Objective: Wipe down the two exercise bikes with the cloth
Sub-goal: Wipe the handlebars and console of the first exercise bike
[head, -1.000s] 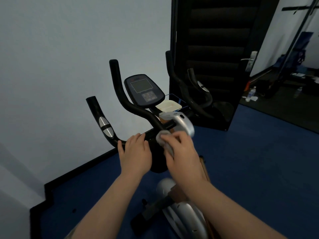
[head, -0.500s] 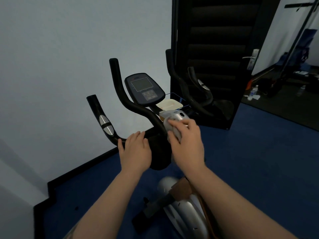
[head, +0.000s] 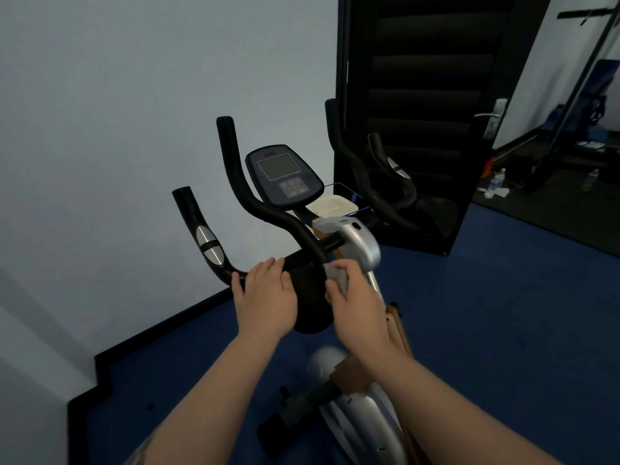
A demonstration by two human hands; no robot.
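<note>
An exercise bike (head: 364, 245) with black handlebars (head: 241, 193), a console (head: 283, 176) and a silver stem stands before me by the white wall. My left hand (head: 265, 302) grips the left handlebar's lower bend. My right hand (head: 357, 305) holds a small grey cloth (head: 337, 275) bunched in its fingers, pressed against the silver stem just below its rounded head. Only one bike is in view.
An open black door (head: 419, 112) stands right behind the bike's right handlebar. A white container (head: 332, 206) in a wire basket sits behind the console. Blue carpet (head: 503, 313) spreads to the right. Bottles and equipment lie in the far room.
My right hand with the cloth moved up to the stem's silver head, then came back down the stem. My left hand has stayed on the handlebar.
</note>
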